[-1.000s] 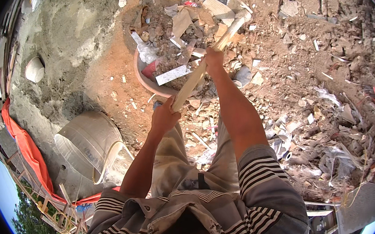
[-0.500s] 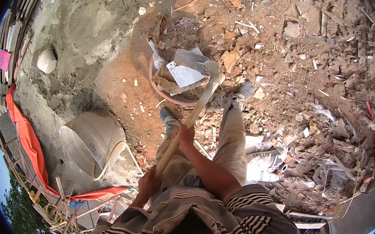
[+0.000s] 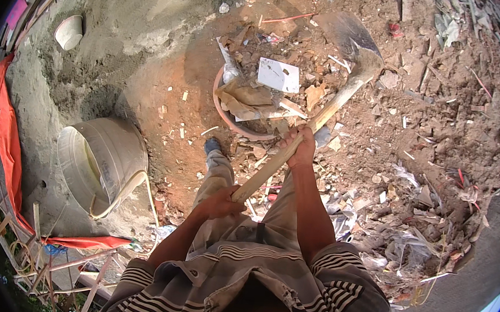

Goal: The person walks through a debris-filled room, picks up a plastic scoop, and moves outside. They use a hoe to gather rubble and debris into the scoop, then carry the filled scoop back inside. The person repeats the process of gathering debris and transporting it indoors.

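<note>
Both of my hands are wrapped around the wooden handle of a hoe [image 3: 334, 107]. My left hand [image 3: 223, 203] grips near the butt end, close to my lap. Farther up the handle my right hand [image 3: 301, 146] is closed round it. The hoe's broad metal blade, smeared by motion, hangs over the debris ahead and to the right. Left of the handle sits a round reddish basin [image 3: 219, 105] filled with rubbish, including brown crumpled paper [image 3: 244, 99]. A white rectangular panel [image 3: 279, 75] lies at its far side.
A large grey bucket [image 3: 107, 156] lies tipped at left, its handle hanging out. A small white bucket [image 3: 69, 32] lies beyond it. Orange sheeting [image 3: 8, 137] edges the left side. Rubble and torn plastic [image 3: 408, 243] cover the ground at right.
The hoe's blade has swung from over the basin to the far right, and my right hand has slid or moved farther out. The white panel now shows uncovered.
</note>
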The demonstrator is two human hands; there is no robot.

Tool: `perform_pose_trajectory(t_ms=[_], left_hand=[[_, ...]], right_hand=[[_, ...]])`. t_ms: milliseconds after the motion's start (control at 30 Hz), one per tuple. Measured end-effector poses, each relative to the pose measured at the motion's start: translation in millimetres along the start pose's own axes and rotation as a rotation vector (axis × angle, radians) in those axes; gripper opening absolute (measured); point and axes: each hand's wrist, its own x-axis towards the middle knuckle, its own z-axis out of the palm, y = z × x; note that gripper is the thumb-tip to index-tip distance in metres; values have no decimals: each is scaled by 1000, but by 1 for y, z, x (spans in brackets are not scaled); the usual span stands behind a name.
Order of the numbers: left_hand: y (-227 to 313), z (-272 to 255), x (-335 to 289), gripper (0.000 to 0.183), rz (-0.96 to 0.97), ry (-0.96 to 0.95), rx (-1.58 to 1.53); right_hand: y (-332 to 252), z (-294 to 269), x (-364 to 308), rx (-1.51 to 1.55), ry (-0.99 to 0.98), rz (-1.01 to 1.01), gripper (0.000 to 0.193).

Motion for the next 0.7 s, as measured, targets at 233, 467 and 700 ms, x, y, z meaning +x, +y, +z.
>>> perform_pose_trajectory(t_ms=[233, 467, 700], left_hand=[[45, -23, 71, 54, 322, 338, 313], [17, -9, 158, 41, 181, 562, 423], [18, 32, 126, 43, 88, 519, 344]], right_hand=[[-15, 77, 39, -481, 109, -309, 21], [81, 11, 102, -748, 279, 75, 30], [79, -22, 77, -758, 320, 222, 19]])
